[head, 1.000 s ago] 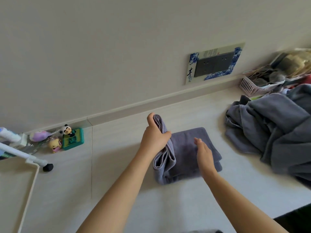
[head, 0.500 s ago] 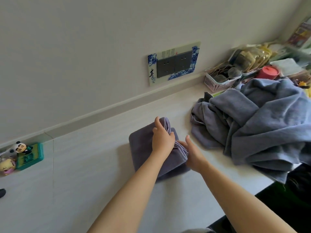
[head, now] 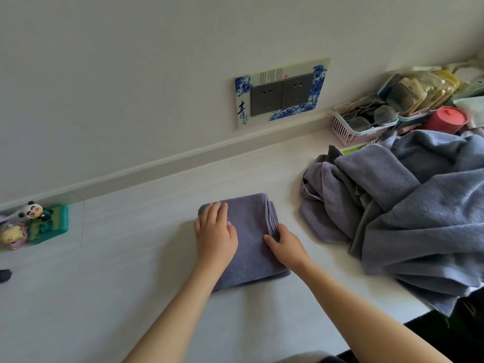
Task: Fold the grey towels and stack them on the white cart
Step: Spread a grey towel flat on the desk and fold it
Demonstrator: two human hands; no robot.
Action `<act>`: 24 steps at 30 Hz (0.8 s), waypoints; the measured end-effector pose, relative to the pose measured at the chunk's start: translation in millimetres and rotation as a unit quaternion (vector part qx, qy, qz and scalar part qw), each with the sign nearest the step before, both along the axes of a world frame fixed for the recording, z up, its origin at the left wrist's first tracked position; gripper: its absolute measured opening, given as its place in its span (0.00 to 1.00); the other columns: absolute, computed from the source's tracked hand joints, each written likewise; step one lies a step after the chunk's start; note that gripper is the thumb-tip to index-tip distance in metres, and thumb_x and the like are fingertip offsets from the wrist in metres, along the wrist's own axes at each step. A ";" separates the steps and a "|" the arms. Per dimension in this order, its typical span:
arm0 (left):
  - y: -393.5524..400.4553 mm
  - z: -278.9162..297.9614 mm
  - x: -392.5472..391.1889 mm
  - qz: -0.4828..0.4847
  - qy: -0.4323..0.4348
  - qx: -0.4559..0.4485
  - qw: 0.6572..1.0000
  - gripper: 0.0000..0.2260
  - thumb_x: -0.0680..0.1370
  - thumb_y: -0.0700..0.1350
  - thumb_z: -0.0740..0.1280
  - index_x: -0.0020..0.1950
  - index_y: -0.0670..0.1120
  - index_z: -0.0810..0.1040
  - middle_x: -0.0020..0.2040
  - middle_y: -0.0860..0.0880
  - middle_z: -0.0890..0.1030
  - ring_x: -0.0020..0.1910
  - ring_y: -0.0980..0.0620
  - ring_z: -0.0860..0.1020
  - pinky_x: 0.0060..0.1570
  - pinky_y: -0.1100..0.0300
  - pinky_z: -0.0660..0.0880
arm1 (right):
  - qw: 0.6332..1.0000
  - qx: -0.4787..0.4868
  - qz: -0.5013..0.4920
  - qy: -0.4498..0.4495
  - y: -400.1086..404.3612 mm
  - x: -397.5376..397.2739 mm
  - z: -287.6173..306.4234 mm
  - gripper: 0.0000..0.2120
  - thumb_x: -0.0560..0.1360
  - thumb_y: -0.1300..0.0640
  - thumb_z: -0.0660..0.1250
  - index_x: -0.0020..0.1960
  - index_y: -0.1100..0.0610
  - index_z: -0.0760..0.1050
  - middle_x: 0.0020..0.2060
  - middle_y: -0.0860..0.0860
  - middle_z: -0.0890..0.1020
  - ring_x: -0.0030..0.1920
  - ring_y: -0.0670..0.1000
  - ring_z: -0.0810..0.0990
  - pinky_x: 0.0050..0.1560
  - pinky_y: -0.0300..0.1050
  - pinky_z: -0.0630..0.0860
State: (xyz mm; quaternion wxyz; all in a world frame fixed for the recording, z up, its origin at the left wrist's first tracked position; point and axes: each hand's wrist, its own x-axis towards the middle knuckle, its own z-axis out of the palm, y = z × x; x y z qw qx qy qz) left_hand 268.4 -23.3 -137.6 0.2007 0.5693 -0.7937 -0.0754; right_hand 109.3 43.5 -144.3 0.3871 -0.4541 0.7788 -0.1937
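Towel (head: 251, 231) folded on worktop (head: 131, 297); left hand (head: 215, 235) flat, pressing; right hand (head: 286, 246) pinching layered edge. Advice: square edges, smooth firmly before lifting.

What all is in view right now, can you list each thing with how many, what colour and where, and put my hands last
folded towel: one, grey, on the white counter, centre
towel pile: several, unfolded, count unclear, grey, on the counter at right
socket plate: one, grey double socket in a blue and white frame, on the wall
basket: one, pink, by the wall at right, holding dark items
red tub: one, red, behind the towel pile
clutter: count unclear, pale packets and containers, far right
figurines: a panda on a green base and a pale one beside it, left by the wall
left hand: flat on the folded towel's left part
right hand: fingers at the towel's right layered edge
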 end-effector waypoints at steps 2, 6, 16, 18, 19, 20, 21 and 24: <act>3.3 -12.4 7.3 -0.040 -0.070 0.060 0.995 0.28 0.73 0.51 0.50 0.68 0.41 0.73 0.70 0.39 0.69 0.71 0.39 0.66 0.68 0.41 0.62 | 1.000 0.000 -0.016 -0.012 0.0 1.2 0.7 0.07 0.78 0.56 0.58 0.46 0.59 0.63 0.40 0.54 0.73 0.42 0.55 0.71 0.38 0.46 0.63; 9.4 -25.6 6.2 -0.055 -0.147 0.097 0.983 0.29 0.74 0.56 0.50 0.73 0.46 0.66 0.75 0.42 0.61 0.75 0.40 0.58 0.73 0.42 0.51 | 0.998 0.023 -0.043 -0.025 -3.1 6.3 4.7 0.18 0.76 0.62 0.56 0.65 0.60 0.62 0.55 0.61 0.77 0.50 0.62 0.75 0.43 0.46 0.66; 11.6 -41.7 3.3 -0.066 -0.178 0.065 0.980 0.27 0.75 0.55 0.53 0.73 0.48 0.67 0.74 0.43 0.65 0.73 0.40 0.61 0.69 0.39 0.53 | 0.952 -0.095 0.100 0.272 -4.6 26.3 -34.2 0.26 0.76 0.44 0.50 0.72 0.49 0.64 0.72 0.53 0.66 0.71 0.60 0.65 0.70 0.54 0.50; 10.8 -46.3 4.5 -0.063 -0.173 0.060 0.981 0.27 0.76 0.55 0.53 0.73 0.48 0.66 0.74 0.43 0.64 0.74 0.41 0.60 0.69 0.39 0.52 | 0.962 -0.081 0.093 0.243 -3.0 27.4 -36.1 0.29 0.76 0.42 0.43 0.75 0.48 0.57 0.75 0.50 0.58 0.75 0.56 0.55 0.73 0.52 0.46; 10.4 -46.8 4.5 -0.063 -0.169 0.057 0.982 0.27 0.76 0.55 0.53 0.73 0.48 0.65 0.74 0.43 0.64 0.74 0.41 0.60 0.69 0.39 0.52 | 0.964 -0.086 0.089 0.234 -4.2 27.5 -36.7 0.30 0.76 0.42 0.40 0.76 0.48 0.53 0.76 0.48 0.53 0.76 0.54 0.51 0.74 0.51 0.44; 11.4 -47.8 5.1 -0.065 -0.166 0.054 0.982 0.27 0.76 0.55 0.53 0.74 0.48 0.65 0.74 0.44 0.64 0.74 0.41 0.60 0.69 0.39 0.52 | 0.965 -0.095 0.084 0.230 -4.3 27.5 -39.3 0.31 0.75 0.41 0.38 0.76 0.48 0.50 0.76 0.47 0.50 0.76 0.53 0.47 0.74 0.51 0.43; 11.2 -48.3 5.0 -0.067 -0.163 0.055 0.983 0.27 0.76 0.55 0.53 0.74 0.48 0.65 0.74 0.44 0.64 0.74 0.41 0.60 0.69 0.39 0.52 | 0.966 -0.100 0.078 0.223 -5.2 26.6 -42.0 0.31 0.75 0.41 0.37 0.76 0.48 0.48 0.75 0.46 0.47 0.76 0.51 0.45 0.74 0.50 0.43; 6.8 -50.4 5.1 -0.080 -0.156 0.055 0.983 0.27 0.77 0.55 0.53 0.74 0.47 0.63 0.75 0.44 0.63 0.74 0.42 0.59 0.69 0.40 0.52 | 0.966 -0.108 0.082 0.220 -9.7 22.4 -49.9 0.31 0.76 0.43 0.38 0.76 0.54 0.45 0.75 0.48 0.46 0.76 0.51 0.45 0.75 0.47 0.42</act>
